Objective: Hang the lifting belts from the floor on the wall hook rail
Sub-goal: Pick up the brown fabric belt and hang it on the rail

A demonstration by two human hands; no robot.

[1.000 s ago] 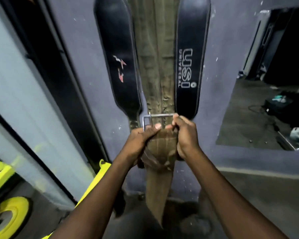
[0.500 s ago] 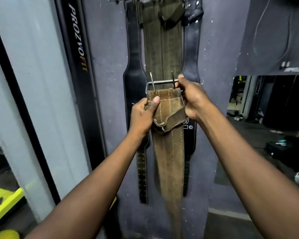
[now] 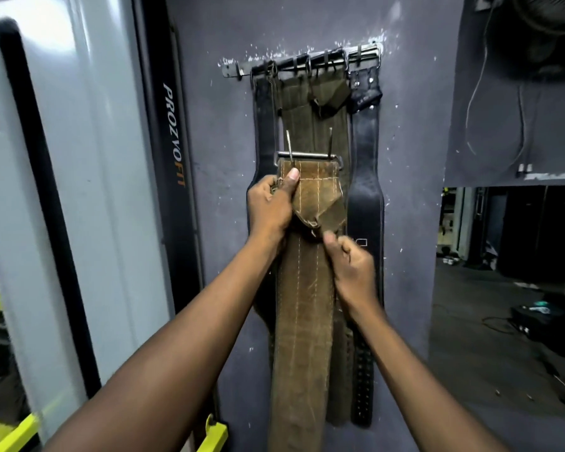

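Note:
A brown suede lifting belt [image 3: 304,308] hangs down in front of the wall, its steel buckle [image 3: 309,155] uppermost with two prongs pointing up. My left hand [image 3: 269,207] grips the belt's top left edge just under the buckle, thumb on its face. My right hand [image 3: 353,262] pinches the folded flap lower on the belt's right side. Well above the buckle, the metal hook rail [image 3: 302,62] is fixed to the grey wall. From it hang an olive belt [image 3: 310,122], a black belt [image 3: 366,177] on the right and another black belt [image 3: 264,119] on the left.
A black upright marked PROZVOFIT [image 3: 173,135] stands left of the belts beside a white panel [image 3: 79,158]. Yellow equipment [image 3: 214,433] sits low by the wall. A dark doorway [image 3: 509,288] opens to the right, with cables [image 3: 477,102] hanging above it.
My view has tilted up, bringing the hook rail into sight. The brown belt's buckle is higher against the hanging belts. My right hand has left the buckle and dropped to the folded flap.

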